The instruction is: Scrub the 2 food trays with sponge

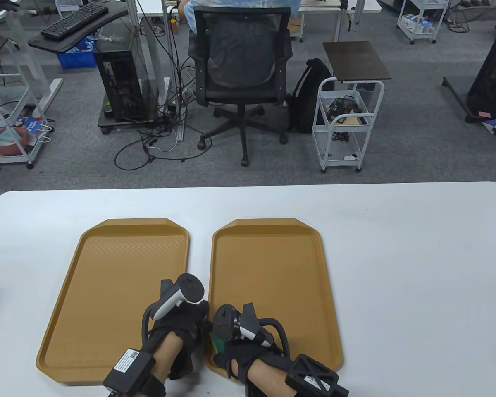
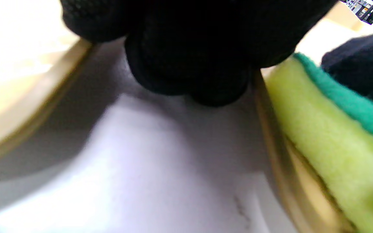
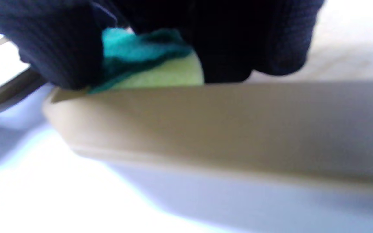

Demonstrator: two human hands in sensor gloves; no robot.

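Note:
Two tan food trays lie side by side on the white table, the left tray (image 1: pixel 107 289) and the right tray (image 1: pixel 281 281). My right hand (image 1: pixel 231 351) grips a yellow sponge with a green scouring face (image 1: pixel 216 344) at the near left corner of the right tray. In the right wrist view the sponge (image 3: pixel 154 71) sits under my gloved fingers (image 3: pixel 60 48), just behind the tray rim (image 3: pixel 222 123). My left hand (image 1: pixel 190 320) is over the gap between the trays. Its fingers (image 2: pixel 199 48) reach down beside the right tray's rim (image 2: pixel 277 155), next to the sponge (image 2: pixel 329 136). Their grip is hidden.
The white table (image 1: pixel 397 269) stretches wide to the right and beyond the trays. Past its far edge stand an office chair (image 1: pixel 242 66), a white wire cart (image 1: pixel 347 124) and a computer tower (image 1: pixel 120 82) on grey carpet.

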